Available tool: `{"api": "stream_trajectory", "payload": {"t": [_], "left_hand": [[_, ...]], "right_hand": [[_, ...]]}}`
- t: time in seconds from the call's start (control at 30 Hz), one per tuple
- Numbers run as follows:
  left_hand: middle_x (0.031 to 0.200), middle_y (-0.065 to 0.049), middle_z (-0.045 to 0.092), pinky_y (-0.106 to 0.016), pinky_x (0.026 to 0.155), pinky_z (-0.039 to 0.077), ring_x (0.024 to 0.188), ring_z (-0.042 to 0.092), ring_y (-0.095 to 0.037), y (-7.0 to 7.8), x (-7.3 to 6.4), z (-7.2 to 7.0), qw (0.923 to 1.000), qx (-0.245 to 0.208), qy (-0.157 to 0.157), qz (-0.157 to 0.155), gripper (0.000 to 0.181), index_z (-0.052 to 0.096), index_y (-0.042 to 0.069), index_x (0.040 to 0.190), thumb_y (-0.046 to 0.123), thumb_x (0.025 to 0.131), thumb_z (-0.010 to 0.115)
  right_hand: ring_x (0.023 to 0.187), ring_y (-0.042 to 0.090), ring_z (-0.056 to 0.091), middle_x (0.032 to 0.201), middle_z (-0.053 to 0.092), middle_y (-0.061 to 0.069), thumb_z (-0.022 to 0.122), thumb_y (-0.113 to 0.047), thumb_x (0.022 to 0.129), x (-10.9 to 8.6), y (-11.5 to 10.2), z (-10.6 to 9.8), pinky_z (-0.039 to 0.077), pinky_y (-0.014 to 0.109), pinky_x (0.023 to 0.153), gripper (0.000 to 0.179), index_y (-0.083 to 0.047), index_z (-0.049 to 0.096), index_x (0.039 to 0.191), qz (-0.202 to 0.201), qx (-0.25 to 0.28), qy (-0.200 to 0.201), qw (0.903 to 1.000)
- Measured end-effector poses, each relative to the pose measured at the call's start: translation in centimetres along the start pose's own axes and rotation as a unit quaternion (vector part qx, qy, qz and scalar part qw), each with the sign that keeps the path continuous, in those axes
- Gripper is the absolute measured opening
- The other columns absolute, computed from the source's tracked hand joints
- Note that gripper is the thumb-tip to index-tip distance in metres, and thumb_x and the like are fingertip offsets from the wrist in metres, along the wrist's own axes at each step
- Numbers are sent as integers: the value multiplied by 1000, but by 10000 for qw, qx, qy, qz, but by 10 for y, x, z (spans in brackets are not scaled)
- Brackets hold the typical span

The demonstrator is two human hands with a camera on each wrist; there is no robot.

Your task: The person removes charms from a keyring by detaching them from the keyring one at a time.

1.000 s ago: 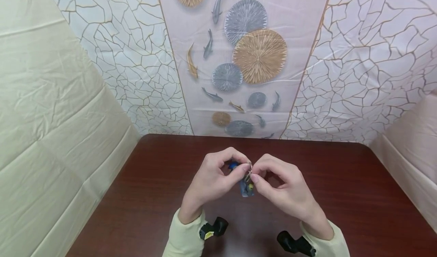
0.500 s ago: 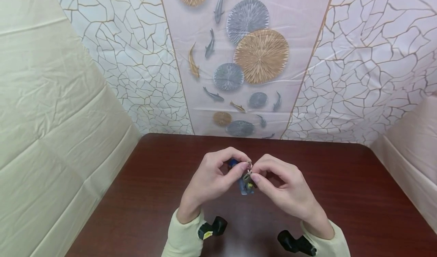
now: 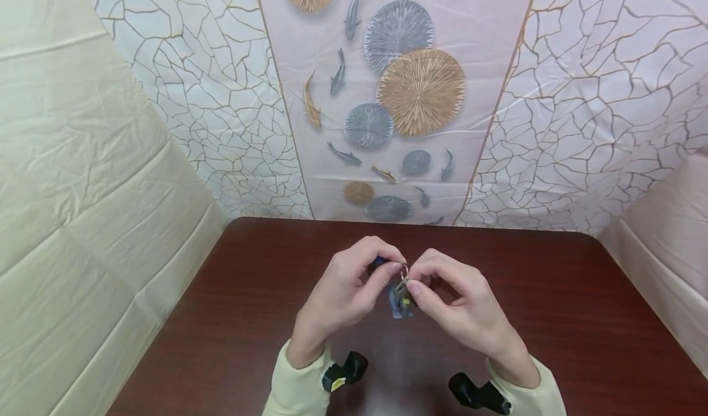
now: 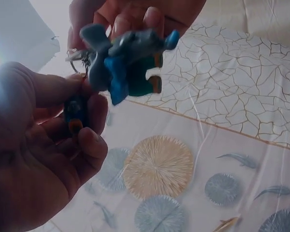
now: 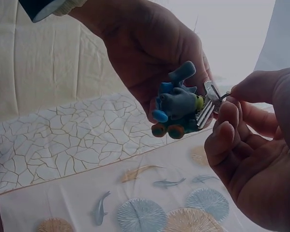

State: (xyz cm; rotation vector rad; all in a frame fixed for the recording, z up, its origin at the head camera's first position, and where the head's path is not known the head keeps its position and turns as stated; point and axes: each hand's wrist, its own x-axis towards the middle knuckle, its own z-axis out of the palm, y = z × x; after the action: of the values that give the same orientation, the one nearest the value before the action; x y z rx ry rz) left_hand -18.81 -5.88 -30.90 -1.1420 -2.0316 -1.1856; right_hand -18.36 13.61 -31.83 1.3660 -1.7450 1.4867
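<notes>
Both hands meet over the table around a metal key ring (image 3: pixel 404 271). My left hand (image 3: pixel 345 287) pinches the ring between thumb and index finger. A small dark-blue charm with an orange end (image 4: pixel 74 112) hangs among its fingers. With thumb and index finger, my right hand (image 3: pixel 459 299) pinches a metal piece (image 3: pixel 401 288) at the ring. In the right wrist view, silver slotted metal parts (image 5: pixel 206 108) show beside the fingertips; their exact kind is unclear. An elephant figure keychain (image 5: pixel 178 104), grey-blue with green and orange legs, dangles below the hands.
The dark reddish-brown table (image 3: pixel 238 317) extends around the hands. Behind it hangs a patterned cloth (image 3: pixel 564 127) with fish and round motifs. Cream fabric (image 3: pixel 99 219) slopes along the left side, pinkish fabric (image 3: pixel 664 244) along the right. Black wrist cameras (image 3: pixel 354 367) sit at both cuffs.
The key ring shows more plainly between the fingertips, and the metal piece has turned more into view. The blue charm under the left hand is more covered. Both hands stay nearly in place.
</notes>
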Motion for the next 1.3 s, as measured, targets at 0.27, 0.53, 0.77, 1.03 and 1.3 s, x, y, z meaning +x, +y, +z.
{"api": "stream_trajectory", "payload": {"t": [0.27, 0.53, 0.77, 1.03, 1.3], "left_hand": [[87, 0, 69, -10, 56, 42, 63, 49, -3, 6, 1, 3, 9998, -64, 82, -139, 5, 63, 10, 99, 8, 94, 63], [83, 0, 66, -13, 50, 40, 57, 44, -2, 10, 0, 5, 9995, -175, 251, -47, 8, 61, 9, 99, 6, 93, 65], [84, 0, 67, -12, 54, 44, 61, 51, -2, 12, 1, 6, 9996, -72, 265, -44, 6, 62, 10, 98, 7, 93, 65], [87, 1, 67, -9, 59, 43, 68, 53, -3, 15, 0, 4, 9998, 121, 160, 93, 5, 64, 11, 97, 7, 93, 64], [87, 2, 65, -11, 58, 41, 66, 50, -3, 19, 1, 5, 9997, 126, 145, 165, 4, 63, 11, 98, 8, 95, 63]], "right_hand": [[70, 6, 53, 81, 56, 5, 62, 14, 85, 1, -1, 1, 44, 16, 53, 15, 1, 62, 92, -6, 167, 162, 9997], [61, 6, 53, 80, 55, 3, 64, 7, 88, 0, -3, 2, 45, 16, 49, 7, 3, 60, 91, 531, 18, 422, 9977], [64, 5, 53, 82, 57, 1, 65, 20, 77, 0, -5, 3, 43, 18, 48, 28, -3, 63, 94, 676, -376, 671, 9947], [69, 6, 53, 84, 56, 3, 64, 22, 74, 1, -3, 2, 45, 17, 50, 30, -2, 63, 91, 447, -297, 591, 9968], [71, 7, 53, 84, 55, 6, 63, 23, 73, 1, -2, 2, 45, 18, 50, 26, 2, 62, 88, 105, -77, 706, 9974]]}}
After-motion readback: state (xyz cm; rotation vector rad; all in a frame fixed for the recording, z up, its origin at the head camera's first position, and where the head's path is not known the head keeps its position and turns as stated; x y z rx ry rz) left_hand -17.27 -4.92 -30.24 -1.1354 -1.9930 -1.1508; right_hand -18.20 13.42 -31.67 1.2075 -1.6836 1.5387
